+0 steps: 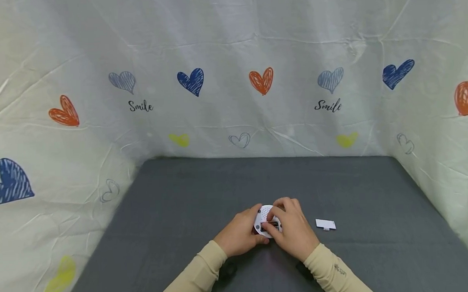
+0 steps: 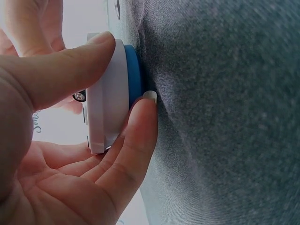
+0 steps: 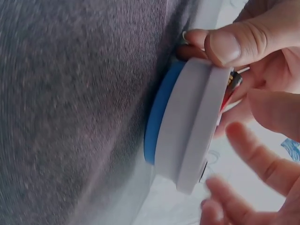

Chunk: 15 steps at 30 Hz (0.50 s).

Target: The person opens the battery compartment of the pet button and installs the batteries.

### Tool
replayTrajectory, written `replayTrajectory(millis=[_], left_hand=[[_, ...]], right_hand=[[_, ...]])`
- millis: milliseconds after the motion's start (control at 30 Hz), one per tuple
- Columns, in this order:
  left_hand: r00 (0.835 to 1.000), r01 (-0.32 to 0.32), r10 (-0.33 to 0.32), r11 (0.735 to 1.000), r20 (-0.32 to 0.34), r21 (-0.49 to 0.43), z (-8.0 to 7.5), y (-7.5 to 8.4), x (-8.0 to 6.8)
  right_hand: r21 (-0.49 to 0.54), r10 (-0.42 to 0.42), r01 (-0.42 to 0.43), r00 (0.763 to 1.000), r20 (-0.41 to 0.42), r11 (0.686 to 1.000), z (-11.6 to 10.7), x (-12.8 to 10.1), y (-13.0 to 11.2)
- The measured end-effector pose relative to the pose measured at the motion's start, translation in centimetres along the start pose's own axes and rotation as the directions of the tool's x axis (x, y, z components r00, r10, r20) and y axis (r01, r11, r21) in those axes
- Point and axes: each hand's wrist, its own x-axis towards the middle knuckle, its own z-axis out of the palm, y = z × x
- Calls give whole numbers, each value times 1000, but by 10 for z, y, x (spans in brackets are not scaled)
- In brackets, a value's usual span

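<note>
A round white device (image 1: 264, 214) with a perforated face and a blue base (image 2: 134, 75) stands on the grey table (image 1: 235, 180), near its front middle. My left hand (image 1: 247, 231) grips its left side, thumb (image 2: 70, 61) on the white rim and a finger (image 2: 140, 126) under the blue base. My right hand (image 1: 278, 219) holds the right side, thumb (image 3: 225, 47) on the white rim (image 3: 192, 122) and fingers curled over the face. A dark battery (image 1: 269, 225) lies in the device's open compartment between the hands; its end (image 3: 236, 80) shows past the rim.
A small white cover piece (image 1: 325, 224) lies flat on the table just right of my right hand. A pale cloth with printed hearts (image 1: 231, 77) walls the table at the back and both sides.
</note>
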Motion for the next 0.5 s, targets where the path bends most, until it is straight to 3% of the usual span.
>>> replayTrajectory(millis=[500], left_hand=[[1000,20,-20,1000,12,5,3,2,0]], right_hand=[[110,187,-198,977,105,974,2,-1,-5]])
